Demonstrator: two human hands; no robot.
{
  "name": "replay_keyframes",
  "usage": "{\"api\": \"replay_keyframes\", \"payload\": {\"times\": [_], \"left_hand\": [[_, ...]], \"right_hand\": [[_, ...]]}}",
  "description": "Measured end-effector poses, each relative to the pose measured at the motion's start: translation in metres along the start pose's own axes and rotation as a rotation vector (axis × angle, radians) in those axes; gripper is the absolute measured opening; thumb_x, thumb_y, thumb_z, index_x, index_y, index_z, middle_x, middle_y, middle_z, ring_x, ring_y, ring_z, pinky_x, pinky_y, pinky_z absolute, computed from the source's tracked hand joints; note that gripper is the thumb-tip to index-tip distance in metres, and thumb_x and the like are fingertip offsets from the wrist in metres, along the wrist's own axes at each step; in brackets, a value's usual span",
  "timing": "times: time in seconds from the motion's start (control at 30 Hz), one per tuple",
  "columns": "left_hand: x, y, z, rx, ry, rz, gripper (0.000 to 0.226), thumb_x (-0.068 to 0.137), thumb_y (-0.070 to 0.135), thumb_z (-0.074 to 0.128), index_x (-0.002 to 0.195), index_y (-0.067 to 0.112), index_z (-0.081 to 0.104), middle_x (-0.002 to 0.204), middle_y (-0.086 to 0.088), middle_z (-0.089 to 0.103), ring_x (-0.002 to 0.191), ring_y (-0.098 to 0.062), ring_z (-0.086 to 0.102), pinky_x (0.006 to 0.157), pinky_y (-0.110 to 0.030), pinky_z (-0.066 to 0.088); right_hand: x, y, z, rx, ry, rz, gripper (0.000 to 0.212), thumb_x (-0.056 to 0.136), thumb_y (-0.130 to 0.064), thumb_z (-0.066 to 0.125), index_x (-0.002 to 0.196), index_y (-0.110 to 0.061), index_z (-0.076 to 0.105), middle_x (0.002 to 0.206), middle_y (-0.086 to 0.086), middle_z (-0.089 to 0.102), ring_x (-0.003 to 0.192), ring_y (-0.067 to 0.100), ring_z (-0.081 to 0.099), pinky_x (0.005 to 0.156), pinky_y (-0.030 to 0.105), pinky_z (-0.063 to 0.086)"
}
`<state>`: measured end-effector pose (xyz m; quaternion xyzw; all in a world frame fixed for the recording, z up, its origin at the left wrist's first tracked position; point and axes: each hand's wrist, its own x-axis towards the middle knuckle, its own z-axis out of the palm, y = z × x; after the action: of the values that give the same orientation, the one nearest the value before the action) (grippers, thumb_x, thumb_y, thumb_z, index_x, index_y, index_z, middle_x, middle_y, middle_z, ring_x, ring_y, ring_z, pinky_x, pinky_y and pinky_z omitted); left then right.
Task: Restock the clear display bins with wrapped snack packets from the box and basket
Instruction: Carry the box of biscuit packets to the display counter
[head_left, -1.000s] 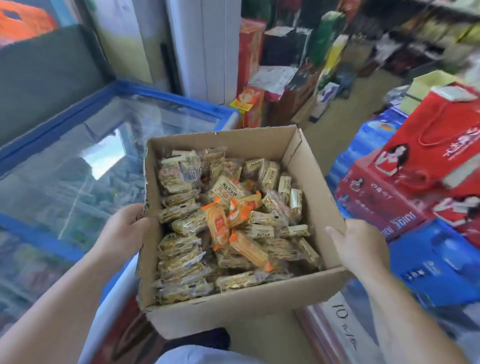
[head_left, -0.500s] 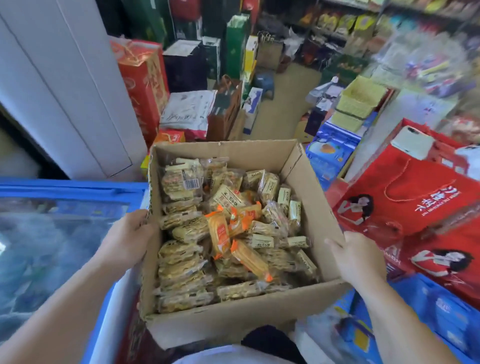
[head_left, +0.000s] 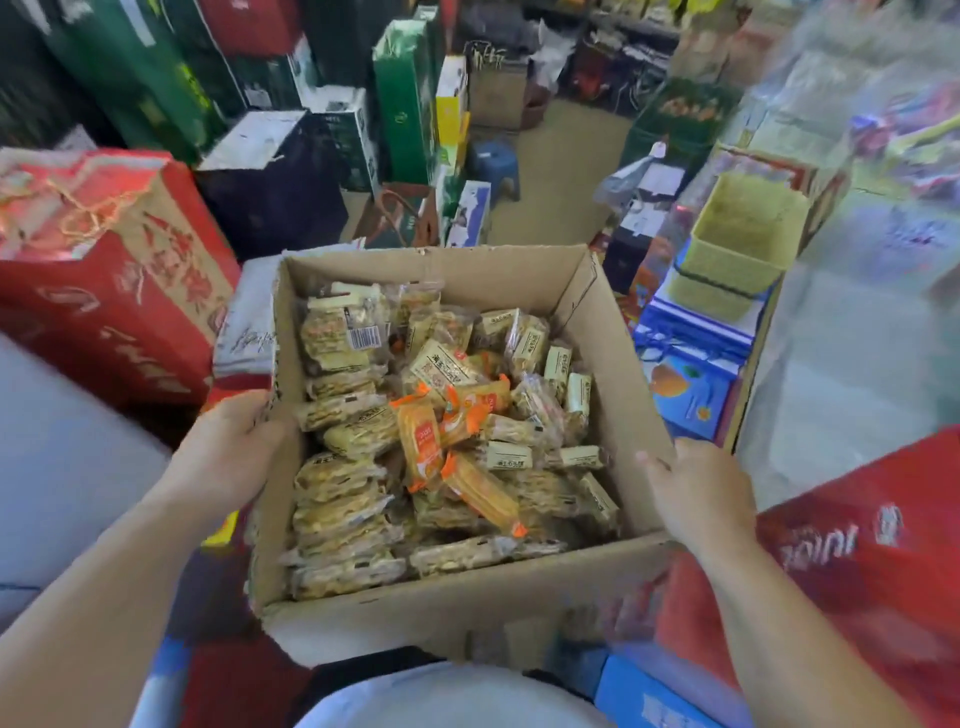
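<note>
1. Box (head_left: 467, 613): open-top cardboard, held up in front of your chest, one hand on each side wall.
2. Contents: wrapped snack packets (head_left: 353, 499). Pale yellow ones are stacked in rows along the L side, small beige-label ones lie loose toward the back and R. A few orange packets (head_left: 423, 441) lie on top near the middle. The fill sits below the rim all round.
3. L hand (head_left: 228, 452): grips the L wall abt midway, thumb at the rim edge. Fingers are hidden behind the cardboard.
4. R hand (head_left: 696, 493): grips the R wall near the front corner, thumb tip at the rim, fingers wrapped down the outside.
5. Basket (head_left: 737, 234): yellow-green, open top, ahead-R on a stack of blue boxes (head_left: 685, 384), well apart from what you're carrying.
6. R side: blurred see-through plastic (head_left: 857, 312); can't tell if it's bins or what's inside.
7. Edges and room: red carton (head_left: 104, 291) is just beside the L wall. Red bag (head_left: 857, 561) is near your R wrist. A narrow strip of bare floor (head_left: 561, 171) runs ahead past the far rim, w/ a blue stool (head_left: 493, 163) on it and green cartons (head_left: 405, 98) along its L edge.
</note>
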<state>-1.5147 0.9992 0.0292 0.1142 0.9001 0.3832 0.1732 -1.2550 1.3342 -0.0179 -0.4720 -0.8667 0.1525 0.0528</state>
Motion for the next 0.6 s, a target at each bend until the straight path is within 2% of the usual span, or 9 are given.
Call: {"api": "replay_keyframes", "payload": {"times": [0.07, 0.1, 0.13, 0.2, 0.3, 0.37, 0.43, 0.5, 0.6], "left_hand": [[0.047, 0.023, 0.009, 0.022, -0.015, 0.003, 0.013, 0.087, 0.027, 0.061, 0.089, 0.017, 0.069, 0.087, -0.011, 0.073, 0.083, -0.037, 0.067, 0.078, -0.054, 0.055], [0.07, 0.032, 0.013, 0.047, -0.018, 0.007, 0.012, 0.092, 0.024, 0.062, 0.085, 0.014, 0.064, 0.081, -0.01, 0.07, 0.073, -0.033, 0.064, 0.069, -0.048, 0.053], [0.095, 0.039, 0.017, 0.074, -0.017, 0.002, 0.017, 0.095, 0.019, 0.061, 0.08, 0.011, 0.058, 0.071, -0.009, 0.064, 0.062, -0.029, 0.056, 0.06, -0.041, 0.045], [0.149, 0.055, 0.026, 0.109, -0.03, -0.008, 0.021, 0.097, 0.013, 0.059, 0.08, 0.004, 0.051, 0.063, -0.015, 0.052, 0.054, -0.023, 0.046, 0.056, -0.035, 0.034], [0.233, 0.087, 0.038, 0.098, -0.081, 0.015, 0.013, 0.097, 0.007, 0.057, 0.09, -0.003, 0.058, 0.079, -0.034, 0.059, 0.063, -0.031, 0.054, 0.063, -0.039, 0.041], [0.291, 0.108, 0.047, 0.105, -0.107, 0.053, 0.011, 0.098, 0.008, 0.056, 0.093, 0.001, 0.062, 0.085, -0.031, 0.063, 0.072, -0.038, 0.059, 0.068, -0.043, 0.045], [0.349, 0.13, 0.055, 0.128, -0.132, 0.081, 0.012, 0.098, 0.011, 0.055, 0.094, 0.001, 0.061, 0.081, -0.026, 0.061, 0.072, -0.039, 0.057, 0.067, -0.042, 0.044], [0.403, 0.156, 0.061, 0.157, -0.159, 0.091, 0.016, 0.099, 0.014, 0.055, 0.098, -0.002, 0.058, 0.083, -0.029, 0.058, 0.068, -0.036, 0.052, 0.064, -0.042, 0.042], [0.478, 0.202, 0.07, 0.18, -0.205, 0.112, 0.017, 0.099, 0.016, 0.055, 0.1, 0.0, 0.06, 0.089, -0.028, 0.065, 0.079, -0.045, 0.062, 0.068, -0.05, 0.052]], "right_hand": [[0.048, -0.011, 0.0, 0.015, 0.003, 0.022, 0.041, 0.097, -0.041, 0.062, 0.073, -0.011, 0.047, 0.079, 0.016, 0.062, 0.084, 0.041, 0.062, 0.065, 0.038, 0.036], [0.071, -0.017, 0.0, 0.03, 0.003, 0.034, 0.039, 0.097, -0.041, 0.062, 0.076, -0.01, 0.05, 0.082, 0.016, 0.064, 0.083, 0.04, 0.06, 0.065, 0.038, 0.037], [0.094, -0.023, 0.002, 0.039, 0.002, 0.047, 0.037, 0.097, -0.042, 0.061, 0.084, -0.008, 0.057, 0.087, 0.017, 0.067, 0.084, 0.04, 0.059, 0.066, 0.038, 0.037], [0.14, -0.037, 0.007, 0.031, 0.003, 0.068, 0.035, 0.097, -0.043, 0.061, 0.095, -0.008, 0.063, 0.096, 0.016, 0.068, 0.091, 0.039, 0.06, 0.068, 0.038, 0.036], [0.209, -0.058, 0.018, 0.022, 0.001, 0.118, 0.041, 0.096, -0.044, 0.061, 0.074, -0.011, 0.05, 0.074, 0.003, 0.053, 0.076, 0.033, 0.049, 0.064, 0.037, 0.032], [0.254, -0.071, 0.024, 0.027, -0.002, 0.147, 0.045, 0.096, -0.042, 0.062, 0.068, -0.013, 0.045, 0.066, -0.001, 0.043, 0.071, 0.028, 0.043, 0.062, 0.037, 0.031], [0.301, -0.084, 0.027, 0.028, 0.0, 0.184, 0.044, 0.096, -0.041, 0.063, 0.068, -0.01, 0.049, 0.065, 0.001, 0.046, 0.069, 0.029, 0.044, 0.061, 0.038, 0.033], [0.345, -0.098, 0.023, 0.047, 0.018, 0.238, 0.042, 0.095, -0.041, 0.065, 0.071, -0.008, 0.055, 0.064, 0.004, 0.051, 0.066, 0.03, 0.046, 0.057, 0.037, 0.035], [0.407, -0.117, 0.016, 0.068, 0.051, 0.313, 0.046, 0.094, -0.041, 0.065, 0.065, -0.01, 0.048, 0.062, 0.007, 0.051, 0.062, 0.03, 0.048, 0.052, 0.034, 0.03]]}}
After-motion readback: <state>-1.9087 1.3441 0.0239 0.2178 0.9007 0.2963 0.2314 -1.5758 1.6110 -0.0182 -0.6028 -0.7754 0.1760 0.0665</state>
